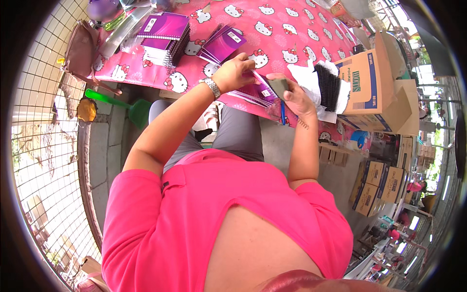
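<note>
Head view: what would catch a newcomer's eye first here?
Probably the bright pink shirt filling the lower middle, then the pink cartoon-cat tablecloth across the top. Between them, the left hand and right hand are close together beside a purple notebook. An open cardboard box stands out at the right.

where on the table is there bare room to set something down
The widest bare patch of pink tablecloth lies between the fanned notebooks and the open carton, toward the back. A smaller strip borders the near side of the notebook stack. It is crowded around the left hand, right hand, white sheets and black coils.
</note>
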`<action>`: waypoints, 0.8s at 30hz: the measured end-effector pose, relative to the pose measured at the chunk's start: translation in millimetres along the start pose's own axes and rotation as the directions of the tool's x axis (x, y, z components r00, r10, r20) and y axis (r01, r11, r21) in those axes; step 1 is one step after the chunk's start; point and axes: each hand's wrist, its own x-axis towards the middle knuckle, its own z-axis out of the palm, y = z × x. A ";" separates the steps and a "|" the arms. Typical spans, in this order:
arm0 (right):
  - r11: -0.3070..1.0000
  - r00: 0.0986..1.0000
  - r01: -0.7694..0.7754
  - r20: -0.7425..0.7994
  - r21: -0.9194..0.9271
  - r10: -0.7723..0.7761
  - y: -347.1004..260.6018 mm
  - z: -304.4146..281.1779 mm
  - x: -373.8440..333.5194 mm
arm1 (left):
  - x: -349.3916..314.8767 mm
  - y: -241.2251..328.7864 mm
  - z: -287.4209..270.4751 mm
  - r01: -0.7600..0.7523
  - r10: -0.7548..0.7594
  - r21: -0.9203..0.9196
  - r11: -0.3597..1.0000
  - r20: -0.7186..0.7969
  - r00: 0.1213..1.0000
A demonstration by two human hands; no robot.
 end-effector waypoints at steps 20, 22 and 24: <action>0.988 0.969 -0.080 -0.224 0.131 0.108 8.3 5.0 -1.2 | -11.3 16.5 5.6 0.183 -0.180 0.080 0.980 -0.050 0.982; 0.990 0.868 0.104 -0.494 0.096 -0.043 17.0 -20.0 2.4 | -9.4 21.7 5.1 0.212 -0.208 0.095 0.973 -0.050 0.977; 0.932 0.765 -0.174 -0.640 -0.317 -0.075 23.4 -42.9 11.6 | -10.1 24.2 8.3 0.180 -0.172 0.120 0.976 -0.075 0.982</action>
